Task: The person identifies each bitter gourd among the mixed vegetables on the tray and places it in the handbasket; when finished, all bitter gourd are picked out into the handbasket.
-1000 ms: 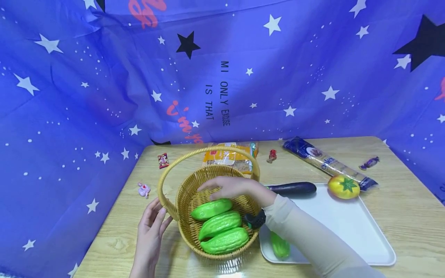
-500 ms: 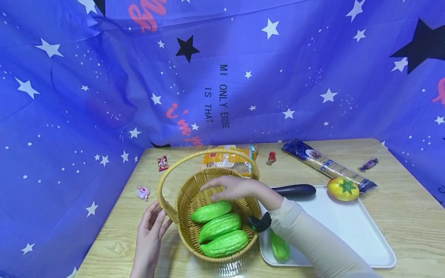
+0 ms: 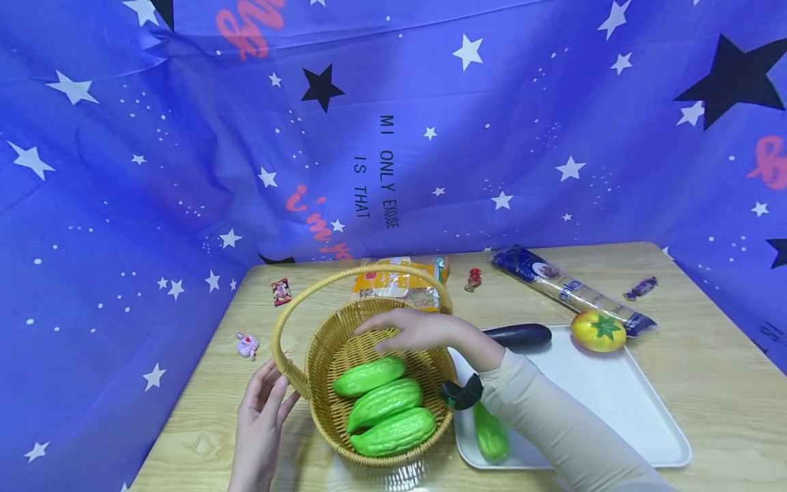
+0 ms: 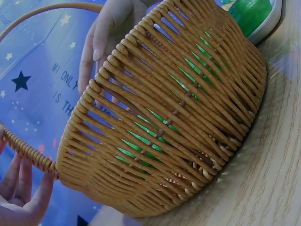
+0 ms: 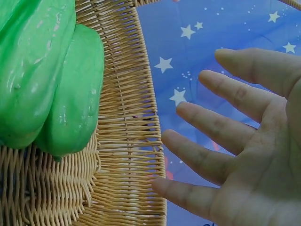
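Three bright green bitter melons [image 3: 386, 403] lie side by side in a round wicker basket [image 3: 326, 434] with a tall arched handle. My left hand [image 3: 261, 417] holds the foot of that handle [image 4: 26, 153] on the basket's left side, thumb and fingers around it. Over the back part of the basket hovers my right hand [image 3: 424, 329], holding nothing. In the right wrist view its fingers [image 5: 221, 129] are spread and nearly straight, apart from the melons. Through the basket's slats in the left wrist view, slivers of green show.
Right of the basket is a white tray [image 3: 590, 410] bearing an eggplant [image 3: 522, 335], a yellow fruit with a green star-shaped top [image 3: 599, 331] and another green vegetable [image 3: 490, 434], partly hidden by my sleeve. Behind lie a long blue-ended packet [image 3: 572, 287], an orange bag [image 3: 399, 283] and several wrapped candies [image 3: 281, 292].
My right hand has risen slightly off the rearmost bitter melon and shifted a little right. My left hand stays at the handle. The head view has turned slightly.
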`<state>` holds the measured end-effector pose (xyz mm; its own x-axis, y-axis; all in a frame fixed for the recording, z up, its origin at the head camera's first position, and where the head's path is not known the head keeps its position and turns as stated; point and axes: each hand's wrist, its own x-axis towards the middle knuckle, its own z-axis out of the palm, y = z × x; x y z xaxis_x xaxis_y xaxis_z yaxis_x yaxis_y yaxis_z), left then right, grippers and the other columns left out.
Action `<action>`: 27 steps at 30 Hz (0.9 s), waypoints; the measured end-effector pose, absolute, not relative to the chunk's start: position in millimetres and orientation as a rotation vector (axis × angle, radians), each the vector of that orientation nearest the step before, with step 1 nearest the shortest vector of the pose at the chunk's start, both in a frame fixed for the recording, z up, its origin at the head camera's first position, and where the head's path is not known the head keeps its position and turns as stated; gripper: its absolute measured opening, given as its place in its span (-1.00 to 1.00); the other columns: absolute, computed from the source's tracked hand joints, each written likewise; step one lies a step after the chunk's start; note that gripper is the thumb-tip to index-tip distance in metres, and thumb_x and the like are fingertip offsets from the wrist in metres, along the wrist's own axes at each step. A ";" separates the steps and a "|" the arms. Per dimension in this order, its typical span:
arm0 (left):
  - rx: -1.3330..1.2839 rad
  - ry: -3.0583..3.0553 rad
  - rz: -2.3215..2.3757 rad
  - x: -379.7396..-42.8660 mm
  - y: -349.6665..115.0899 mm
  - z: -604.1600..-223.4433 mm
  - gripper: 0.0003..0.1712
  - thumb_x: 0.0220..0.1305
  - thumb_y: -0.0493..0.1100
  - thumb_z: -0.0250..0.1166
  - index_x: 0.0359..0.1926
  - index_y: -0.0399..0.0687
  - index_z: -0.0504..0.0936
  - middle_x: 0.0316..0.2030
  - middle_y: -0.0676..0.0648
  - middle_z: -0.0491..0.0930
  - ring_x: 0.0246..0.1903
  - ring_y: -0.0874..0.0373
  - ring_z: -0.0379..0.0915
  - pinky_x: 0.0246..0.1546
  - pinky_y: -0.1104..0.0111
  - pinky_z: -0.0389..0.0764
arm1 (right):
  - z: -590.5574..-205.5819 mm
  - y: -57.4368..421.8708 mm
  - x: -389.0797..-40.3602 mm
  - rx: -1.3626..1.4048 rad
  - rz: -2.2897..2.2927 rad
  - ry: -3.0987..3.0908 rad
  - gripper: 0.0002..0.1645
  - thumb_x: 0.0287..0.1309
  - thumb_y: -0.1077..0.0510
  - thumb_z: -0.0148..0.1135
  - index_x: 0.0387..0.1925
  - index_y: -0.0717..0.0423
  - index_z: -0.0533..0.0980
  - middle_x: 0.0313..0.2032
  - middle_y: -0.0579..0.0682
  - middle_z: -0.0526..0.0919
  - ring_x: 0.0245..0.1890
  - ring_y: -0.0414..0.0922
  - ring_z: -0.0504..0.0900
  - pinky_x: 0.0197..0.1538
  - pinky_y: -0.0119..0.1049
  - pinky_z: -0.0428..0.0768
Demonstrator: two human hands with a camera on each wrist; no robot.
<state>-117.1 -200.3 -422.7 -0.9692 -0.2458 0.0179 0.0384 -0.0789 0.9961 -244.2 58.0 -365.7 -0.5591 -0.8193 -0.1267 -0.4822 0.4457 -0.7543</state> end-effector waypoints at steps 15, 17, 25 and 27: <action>0.267 -1.986 -2.171 -117.5 -200.1 -423.3 -0.52 0.42 -0.12 0.02 0.29 -0.14 0.23 0.05 0.09 0.42 0.04 0.37 0.43 0.05 0.47 0.61 | -351.0 71.6 -235.7 -1.119 -0.877 2.271 -0.43 0.34 -0.04 0.02 0.34 -0.09 0.26 0.35 -0.05 0.32 0.38 -0.02 0.24 0.40 -0.05 0.32; 0.259 -1.981 -2.171 -117.3 -200.2 -423.5 -0.52 0.42 -0.12 0.02 0.29 -0.13 0.24 0.04 0.10 0.42 0.04 0.37 0.43 0.05 0.46 0.61 | -349.7 72.6 -234.9 -1.130 -0.874 2.277 -0.43 0.34 -0.05 0.02 0.34 -0.10 0.26 0.35 -0.06 0.32 0.37 -0.02 0.25 0.40 -0.05 0.32; 0.215 -1.970 -2.169 -116.1 -200.2 -423.2 -0.55 0.42 -0.13 0.03 0.27 -0.11 0.26 0.03 0.14 0.45 0.04 0.38 0.43 0.03 0.48 0.62 | -345.8 81.3 -228.0 -1.196 -0.904 2.288 -0.43 0.35 -0.02 0.02 0.35 -0.05 0.25 0.34 -0.03 0.32 0.37 -0.04 0.25 0.42 -0.05 0.29; 0.214 -1.968 -2.169 -116.1 -200.2 -422.9 -0.55 0.42 -0.13 0.03 0.27 -0.11 0.26 0.02 0.14 0.45 0.04 0.38 0.44 0.03 0.47 0.62 | -343.2 84.7 -224.8 -1.211 -0.913 2.288 -0.42 0.35 -0.02 0.02 0.35 -0.03 0.24 0.34 -0.03 0.32 0.38 -0.04 0.25 0.43 -0.05 0.28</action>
<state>-116.1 -200.2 -422.9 -0.9686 -0.2468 0.0300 0.0537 -0.0902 0.9945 -224.8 84.7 -343.2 -0.5484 -0.8353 -0.0399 -0.5785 0.4134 -0.7032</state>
